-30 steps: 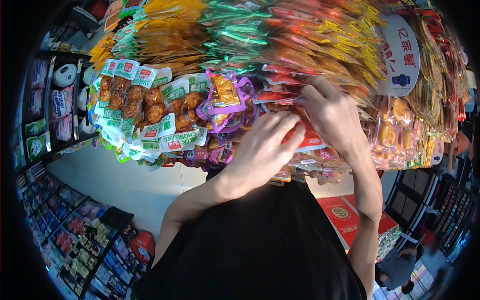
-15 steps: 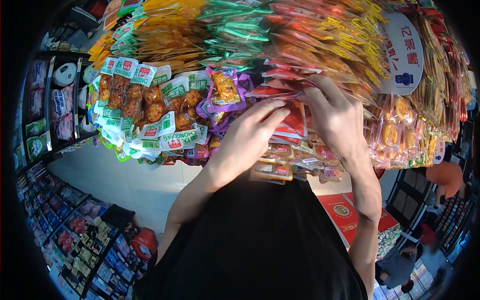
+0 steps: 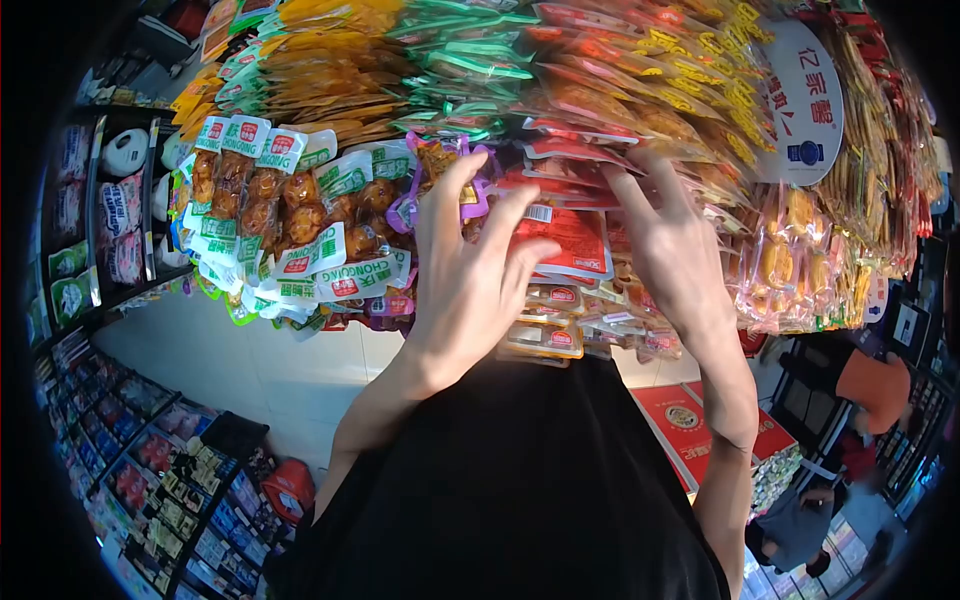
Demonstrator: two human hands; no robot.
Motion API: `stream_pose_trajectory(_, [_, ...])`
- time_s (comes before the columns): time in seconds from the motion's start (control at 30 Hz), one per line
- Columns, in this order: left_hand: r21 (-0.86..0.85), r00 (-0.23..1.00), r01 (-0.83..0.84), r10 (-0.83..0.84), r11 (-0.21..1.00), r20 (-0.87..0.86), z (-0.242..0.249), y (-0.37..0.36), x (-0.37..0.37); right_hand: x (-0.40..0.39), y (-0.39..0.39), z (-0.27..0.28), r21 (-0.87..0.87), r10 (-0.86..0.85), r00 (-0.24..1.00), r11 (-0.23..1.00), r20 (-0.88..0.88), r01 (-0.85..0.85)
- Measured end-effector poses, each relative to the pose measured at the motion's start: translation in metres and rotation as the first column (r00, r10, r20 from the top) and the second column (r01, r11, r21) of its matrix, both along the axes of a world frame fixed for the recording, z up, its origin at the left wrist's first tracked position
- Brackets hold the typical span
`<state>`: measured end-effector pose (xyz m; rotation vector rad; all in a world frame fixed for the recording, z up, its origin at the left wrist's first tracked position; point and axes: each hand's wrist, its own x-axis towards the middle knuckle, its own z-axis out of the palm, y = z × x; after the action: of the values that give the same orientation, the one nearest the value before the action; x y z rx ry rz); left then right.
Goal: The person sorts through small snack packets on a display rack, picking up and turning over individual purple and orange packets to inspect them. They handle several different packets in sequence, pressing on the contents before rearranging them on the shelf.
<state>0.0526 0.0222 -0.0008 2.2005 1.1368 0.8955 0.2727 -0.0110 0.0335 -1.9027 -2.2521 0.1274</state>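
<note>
My left hand (image 3: 465, 265) is open, fingers spread, over the left side of a stack of red snack packets (image 3: 575, 245). Nothing is between its fingers. My right hand (image 3: 672, 240) reaches in from the other side, fingers stretched and slightly apart, with fingertips right at the edges of the upright red packets (image 3: 575, 150). Its thumb is hidden. Left of my left hand lie purple-edged packets (image 3: 475, 200) and vacuum packs of brown, round food (image 3: 305, 205) with white and green labels. Below the red stack are small clear-topped packs (image 3: 548, 340).
Rows of yellow (image 3: 330, 85), green (image 3: 470, 70) and red-yellow packets (image 3: 680, 90) fill the rack behind. A white oval sign (image 3: 808, 105) stands at right. Red cartons (image 3: 690, 425) sit low at right, near two people (image 3: 875, 390). Shelves (image 3: 165, 470) line the left.
My left hand has opened from a pinch and drawn back left, off the red packets. My right hand's fingers have loosened and spread, staying beside the packets.
</note>
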Motion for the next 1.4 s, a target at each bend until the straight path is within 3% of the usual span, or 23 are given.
stream_pose_trajectory(0.03, [0.030, 0.998, -0.046, 0.047, 0.998, -0.035, -0.001, 0.003, 0.004, 0.000, 0.001, -0.002, 0.020, 0.014, 0.999, 1.000, 0.035, -0.015])
stream_pose_trajectory(0.07, [-0.046, 0.995, -0.021, 0.025, 0.999, 0.099, -0.002, 0.005, 0.008, -0.001, 0.001, -0.004, 0.025, 0.015, 0.999, 1.000, 0.038, -0.016])
stream_pose_trajectory(0.1, [-0.042, 0.994, -0.021, 0.025, 0.999, 0.102, -0.001, 0.007, 0.011, -0.004, 0.000, -0.006, -0.014, -0.009, 0.999, 1.000, 0.039, 0.010])
stream_pose_trajectory(0.17, [-0.236, 0.995, -0.007, 0.031, 0.972, 0.097, 0.003, 0.009, 0.016, -0.007, -0.002, -0.010, -0.053, -0.032, 0.999, 0.998, 0.042, 0.034])
stream_pose_trajectory(0.37, [-0.160, 0.997, 0.065, -0.060, 0.985, 0.041, -0.003, 0.024, 0.020, -0.005, -0.004, -0.004, -0.058, 0.019, 0.993, 0.998, 0.118, -0.012])
stream_pose_trajectory(0.43, [-0.164, 0.993, 0.107, -0.099, 0.981, 0.058, -0.006, 0.027, 0.018, -0.005, -0.006, 0.007, -0.126, 0.026, 1.000, 0.992, -0.004, -0.026])
stream_pose_trajectory(0.53, [-0.085, 0.996, 0.088, -0.086, 0.993, 0.025, -0.009, 0.025, 0.020, -0.011, -0.007, 0.035, -0.087, 0.043, 0.998, 0.995, -0.039, -0.046])
stream_pose_trajectory(0.67, [-0.071, 0.997, 0.075, -0.074, 0.995, 0.020, -0.009, 0.024, 0.023, -0.011, 0.003, 0.031, -0.080, 0.020, 0.992, 0.996, -0.127, -0.030])
stream_pose_trajectory(0.73, [-0.063, 0.999, 0.040, -0.041, 0.997, -0.010, -0.015, 0.024, 0.026, -0.009, 0.011, 0.018, -0.273, -0.092, 0.987, 0.961, -0.132, 0.053])
stream_pose_trajectory(0.83, [-0.034, 0.999, 0.045, -0.044, 0.998, 0.021, -0.023, 0.029, 0.028, -0.012, 0.012, 0.010, -0.219, -0.217, 0.948, 0.962, -0.234, 0.166])
stream_pose_trajectory(0.97, [-0.060, 0.998, 0.060, -0.059, 0.996, 0.017, -0.019, 0.030, 0.025, -0.014, 0.013, 0.010, -0.114, -0.105, 0.978, 0.990, -0.181, 0.085])
stream_pose_trajectory(1.13, [-0.252, 0.996, 0.090, -0.082, 0.964, 0.040, -0.013, 0.040, 0.020, -0.018, 0.014, 0.016, -0.124, -0.062, 0.984, 0.991, -0.169, 0.041])
stream_pose_trajectory(1.2, [-0.256, 0.992, 0.120, -0.107, 0.959, 0.066, -0.016, 0.046, 0.018, -0.020, 0.010, 0.023, -0.090, -0.026, 0.984, 0.996, -0.178, 0.010])
stream_pose_trajectory(1.27, [-0.250, 0.988, 0.151, -0.142, 0.956, 0.057, -0.017, 0.049, 0.014, -0.023, 0.002, 0.030, 0.059, 0.032, 0.999, 0.998, -0.034, -0.030])
stream_pose_trajectory(1.4, [-0.220, 0.985, 0.169, -0.157, 0.961, 0.070, -0.019, 0.049, 0.006, -0.039, -0.013, 0.046, 0.002, 0.141, 0.981, 0.990, -0.129, -0.142])
